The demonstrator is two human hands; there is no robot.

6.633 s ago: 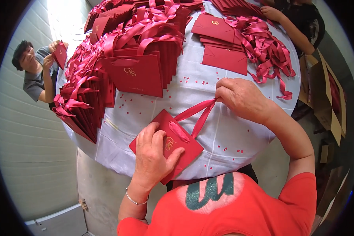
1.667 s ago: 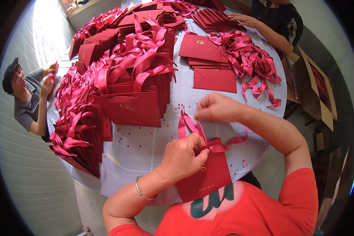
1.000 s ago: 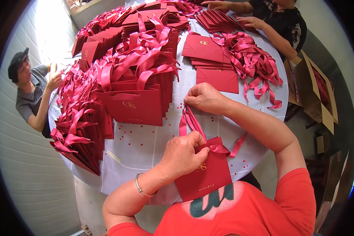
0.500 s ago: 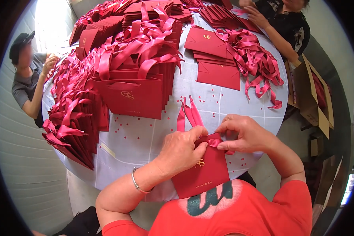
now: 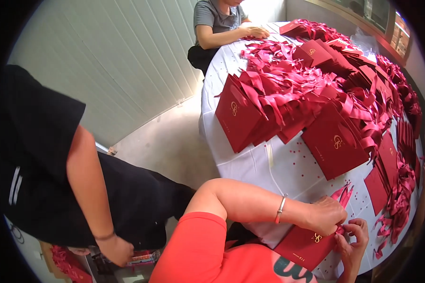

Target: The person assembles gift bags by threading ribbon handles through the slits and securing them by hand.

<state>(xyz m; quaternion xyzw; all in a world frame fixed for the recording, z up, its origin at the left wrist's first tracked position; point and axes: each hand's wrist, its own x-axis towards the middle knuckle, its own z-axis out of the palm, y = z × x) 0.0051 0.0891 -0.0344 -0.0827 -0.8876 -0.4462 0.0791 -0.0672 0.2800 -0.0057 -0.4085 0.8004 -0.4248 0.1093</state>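
Note:
A red paper gift bag [image 5: 301,246] with a gold emblem lies flat at the table's near edge, against my shirt. My left hand [image 5: 326,216], with a silver bangle on its wrist, closes over the bag's top part. At the ribbon [image 5: 340,229] by the bag's top edge, my right hand [image 5: 354,241] has its fingers and thumb pinched together. Pink ribbon handles [image 5: 345,192] stretch out beyond my left hand onto the cloth. The fingers partly hide the ribbon where they meet.
Stacked red bags [image 5: 337,141] with tangled ribbons cover much of the round white-clothed table [image 5: 236,167]. Small red dots lie scattered on it. A person in black [image 5: 127,188] stands at my left; another in grey [image 5: 217,23] sits at the far side. A carton [image 5: 49,259] is lower left.
My view has swung to the left, so the table now sits at the right and a person in black appears. Both hands stay at the bag's top edge and ribbon.

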